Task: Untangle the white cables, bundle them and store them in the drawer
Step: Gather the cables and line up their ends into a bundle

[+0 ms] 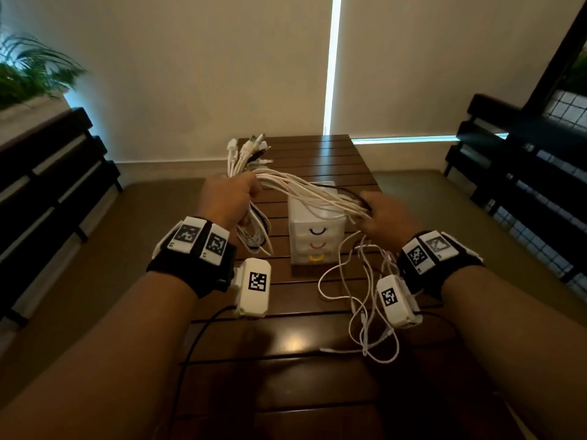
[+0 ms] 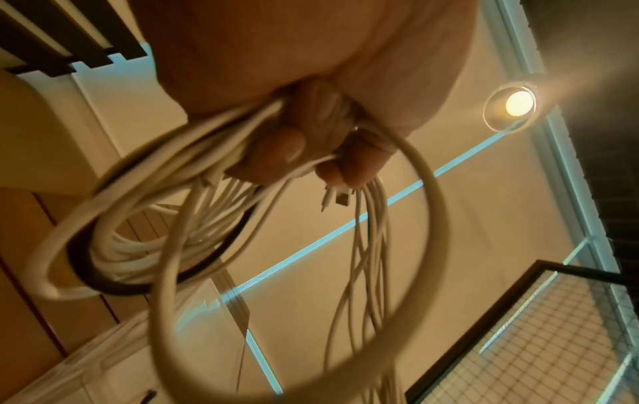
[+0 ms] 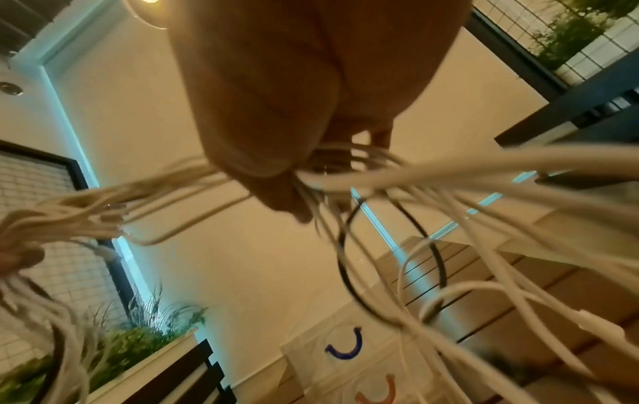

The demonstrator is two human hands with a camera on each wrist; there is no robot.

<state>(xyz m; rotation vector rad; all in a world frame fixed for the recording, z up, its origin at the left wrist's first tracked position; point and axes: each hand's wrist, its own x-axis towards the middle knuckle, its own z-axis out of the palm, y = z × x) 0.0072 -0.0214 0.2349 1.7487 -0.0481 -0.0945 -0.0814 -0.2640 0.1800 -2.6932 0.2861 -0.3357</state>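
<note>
- White cables, one black strand among them.
- Drawer unit: white; handles purple, orange, yellow.
- Bench: dark brown slats.
- Wristbands: black, black-and-white square markers.

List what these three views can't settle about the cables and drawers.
- Cable count in the left hand: white cables overlap in head view, blur in left wrist view.
- Right hand fingertips: hidden behind the hand in head view, motion-blurred in right wrist view.
- Drawer unit contents: fronts closed.

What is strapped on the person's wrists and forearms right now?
Bare forearms, no sleeves. Each wrist wears a black band carrying white blocks printed with black square codes. A white camera box with its own code hangs under each wrist; a thin black lead trails from the left one.
</note>
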